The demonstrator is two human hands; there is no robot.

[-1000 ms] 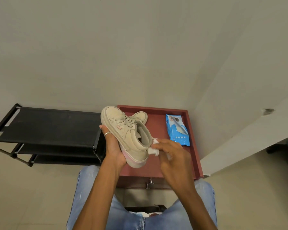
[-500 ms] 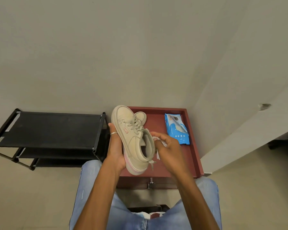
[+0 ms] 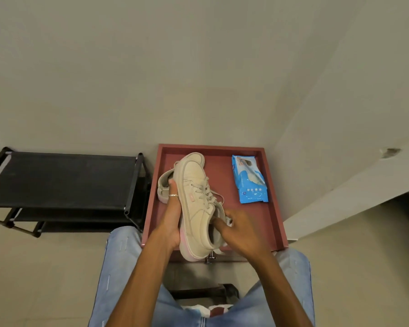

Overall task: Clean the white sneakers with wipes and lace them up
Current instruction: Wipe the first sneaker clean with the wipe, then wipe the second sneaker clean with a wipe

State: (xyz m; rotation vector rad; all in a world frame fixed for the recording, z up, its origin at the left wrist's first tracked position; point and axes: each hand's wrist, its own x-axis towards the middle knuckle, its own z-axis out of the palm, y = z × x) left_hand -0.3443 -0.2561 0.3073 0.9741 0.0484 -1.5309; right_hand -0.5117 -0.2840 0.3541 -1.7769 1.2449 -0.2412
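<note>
My left hand (image 3: 172, 217) grips a cream-white laced sneaker (image 3: 196, 204) by its sole side, toe pointing away from me, above the red tray table (image 3: 273, 208). My right hand (image 3: 239, 232) presses a crumpled white wipe (image 3: 229, 221) against the sneaker's collar by the heel, with fingers reaching into the opening. The second sneaker (image 3: 164, 184) lies on the tray behind my left hand, mostly hidden by the held one. A blue pack of wipes (image 3: 249, 182) rests on the tray's right side.
A black shoe rack (image 3: 62, 180) stands to the left of the tray table. Beige walls close in behind and on the right. My knees in blue jeans (image 3: 121, 263) sit just below the tray's front edge.
The sneaker has turned so its toe points farther away and its heel sits lower. My right hand with the wipe moved from the sneaker's side to its heel collar.
</note>
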